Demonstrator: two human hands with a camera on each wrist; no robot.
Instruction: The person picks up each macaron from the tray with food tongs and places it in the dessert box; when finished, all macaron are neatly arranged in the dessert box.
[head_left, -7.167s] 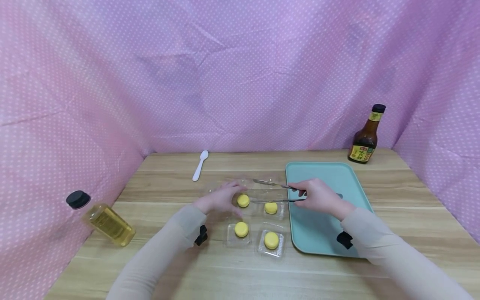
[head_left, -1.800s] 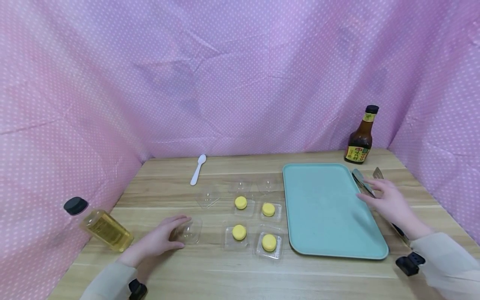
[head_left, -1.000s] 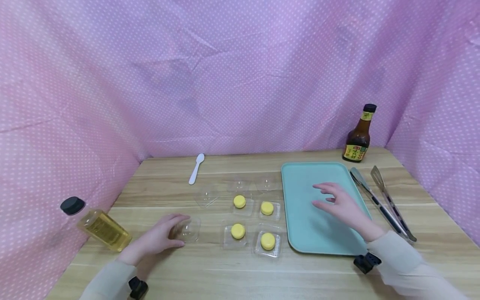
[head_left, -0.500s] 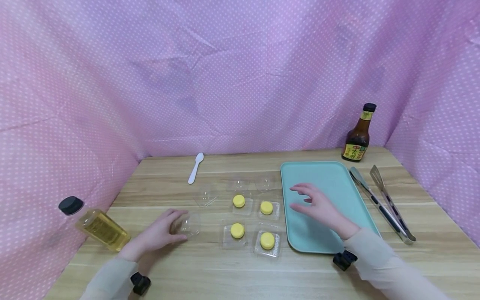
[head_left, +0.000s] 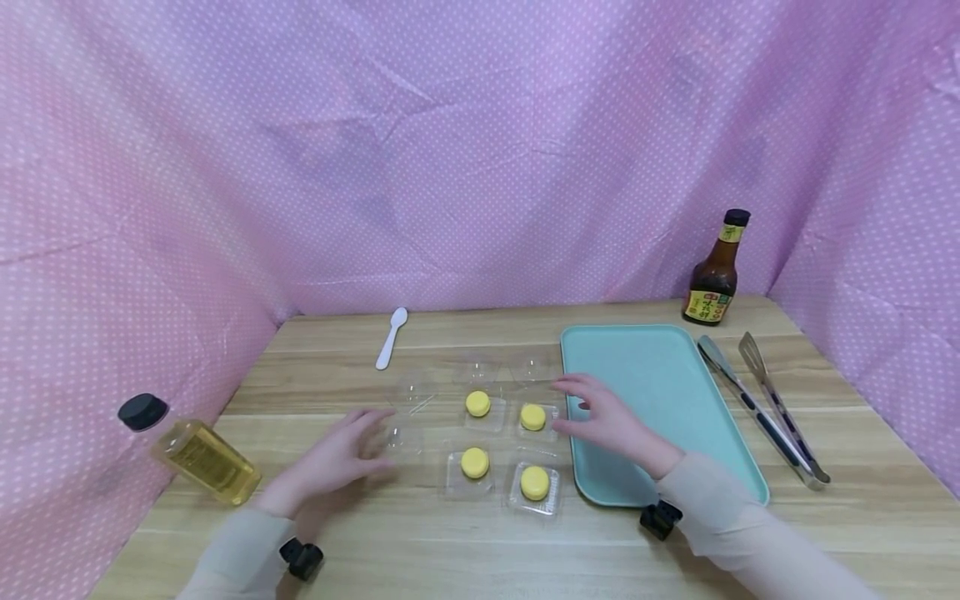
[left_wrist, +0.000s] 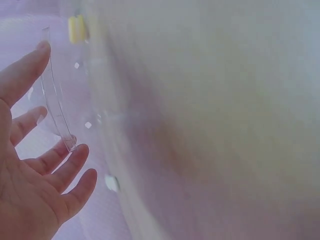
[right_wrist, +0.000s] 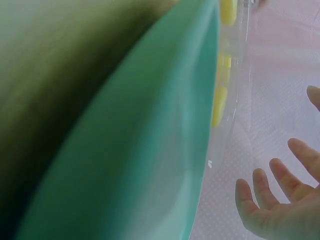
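Four yellow cakes (head_left: pixel 477 403) are sitting in clear trays on the counter (head_left: pixel 480 533). My left hand (head_left: pixel 341 454), fingers spread, is touching a clear lid (head_left: pixel 401 433); my right hand (head_left: pixel 603 421) is hovering empty, fingers relaxed, beside the teal tray (head_left: pixel 660 392).

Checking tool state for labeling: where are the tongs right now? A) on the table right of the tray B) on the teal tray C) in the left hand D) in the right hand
A: the tongs lie on the table right of the tray; the right hand is open over the tray's left edge.
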